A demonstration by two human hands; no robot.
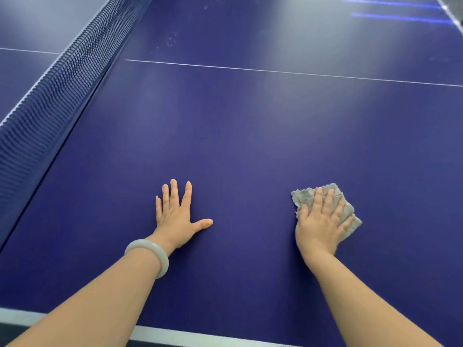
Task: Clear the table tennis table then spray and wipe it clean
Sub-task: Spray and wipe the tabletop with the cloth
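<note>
Blue tabletop (250,136) ahead: your right hand (319,227) fingers spread flat on cloth (304,195); droplets (171,41) far beyond fingertips, leftward. Left hand (175,214) splayed, bracing.

Soft light from above where I stand.
Pale glare and two blue streaks (395,17) gleam far ahead of me; dark floor (10,331) shows below.

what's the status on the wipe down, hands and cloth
Left hand flat on blue table tennis table. Right hand pressing crumpled grey cloth. Nothing in the way.
</note>
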